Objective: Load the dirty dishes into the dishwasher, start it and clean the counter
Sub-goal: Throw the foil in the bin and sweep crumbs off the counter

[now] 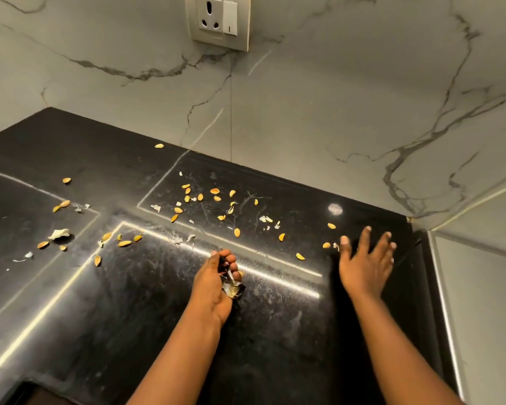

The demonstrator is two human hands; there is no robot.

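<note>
We see yellow shells [236, 232] and pale scraps [59, 233] scattered across the black worktop [146, 311]. Our left hand [213, 283] curls around a crumpled shiny wrapper [232, 289] with bits inside, mostly hidden by the fingers. Our right hand [364, 266] hovers near the wall, fingers spread, holding nothing.

Crumpled scrap [232, 287] in left hand [213, 283]: mostly hidden by curled fingers, kind unclear. Socket plate [218, 21] at 12 o'clock, top cropped. Counter [129, 317] cut off toward 9 o'clock.
</note>
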